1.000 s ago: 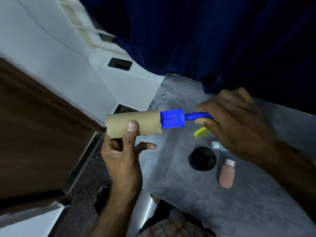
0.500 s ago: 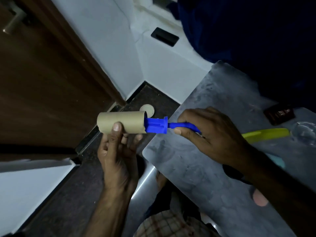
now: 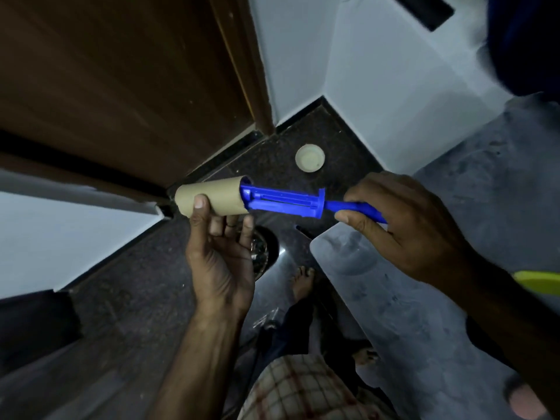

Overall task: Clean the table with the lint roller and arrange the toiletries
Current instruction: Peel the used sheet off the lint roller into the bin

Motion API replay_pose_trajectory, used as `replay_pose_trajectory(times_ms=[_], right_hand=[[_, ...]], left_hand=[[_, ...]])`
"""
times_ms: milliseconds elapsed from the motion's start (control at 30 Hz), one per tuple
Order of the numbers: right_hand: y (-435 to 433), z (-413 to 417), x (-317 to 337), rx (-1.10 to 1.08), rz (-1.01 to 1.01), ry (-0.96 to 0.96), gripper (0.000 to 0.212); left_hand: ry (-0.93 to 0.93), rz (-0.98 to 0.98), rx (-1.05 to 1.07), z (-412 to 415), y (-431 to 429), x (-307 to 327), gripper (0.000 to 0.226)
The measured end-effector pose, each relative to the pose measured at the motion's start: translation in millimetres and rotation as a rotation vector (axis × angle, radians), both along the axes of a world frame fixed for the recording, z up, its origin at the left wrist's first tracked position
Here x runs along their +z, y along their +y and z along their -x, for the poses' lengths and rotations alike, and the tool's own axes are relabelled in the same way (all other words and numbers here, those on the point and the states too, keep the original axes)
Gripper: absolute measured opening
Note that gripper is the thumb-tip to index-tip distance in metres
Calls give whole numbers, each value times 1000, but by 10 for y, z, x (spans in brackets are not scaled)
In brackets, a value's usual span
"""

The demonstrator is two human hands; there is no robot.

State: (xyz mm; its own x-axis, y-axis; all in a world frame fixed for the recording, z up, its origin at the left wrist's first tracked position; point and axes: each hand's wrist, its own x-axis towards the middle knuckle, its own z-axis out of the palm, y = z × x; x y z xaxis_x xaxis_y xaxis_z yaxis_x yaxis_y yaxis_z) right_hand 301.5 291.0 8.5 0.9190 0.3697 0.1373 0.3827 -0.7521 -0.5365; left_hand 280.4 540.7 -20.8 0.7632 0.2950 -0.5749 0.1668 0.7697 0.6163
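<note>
My left hand [image 3: 219, 253] grips a tan cardboard roll [image 3: 212, 197], held level above the floor. My right hand [image 3: 406, 228] holds the handle of the blue lint roller [image 3: 288, 201]. Most of the roller's blue core stands bare between the roll and the handle; only its tip is inside the roll. The grey table [image 3: 454, 298] lies at the right, under my right forearm. A yellow-green toiletry item [image 3: 539, 281] shows at the right edge, and a pink bottle [image 3: 521, 403] shows at the bottom right corner, both partly hidden by my arm.
A brown door [image 3: 121, 86] and white walls close the corner on the left and far side. A round cream cap [image 3: 309, 158] lies on the dark floor. My bare feet [image 3: 301, 281] stand beside the table's edge. Dark blue cloth [image 3: 527, 40] hangs at top right.
The cardboard roll has slid leftward off the blue core, which is now mostly bare. The view has turned left and down, so most of the table's items have left the frame.
</note>
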Motion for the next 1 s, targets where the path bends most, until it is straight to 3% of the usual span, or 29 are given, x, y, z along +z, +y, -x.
replay_pose_trajectory(times_ms=[233,500,833,1000], right_hand=[[367,-172,-448,146,7,32,27],[640,-360,-856,204,-47,83,21],[959,-521,-1347,296,6,191,18],[1113,-555,-1587,335,25,205,13]], left_hand=[[209,64,155,18,220,-233,27],[282,86,411,96,679,-687,32],[611,-117,420,266,1004,-2154,9],[794,-120,446,261,1055,-2638,14]])
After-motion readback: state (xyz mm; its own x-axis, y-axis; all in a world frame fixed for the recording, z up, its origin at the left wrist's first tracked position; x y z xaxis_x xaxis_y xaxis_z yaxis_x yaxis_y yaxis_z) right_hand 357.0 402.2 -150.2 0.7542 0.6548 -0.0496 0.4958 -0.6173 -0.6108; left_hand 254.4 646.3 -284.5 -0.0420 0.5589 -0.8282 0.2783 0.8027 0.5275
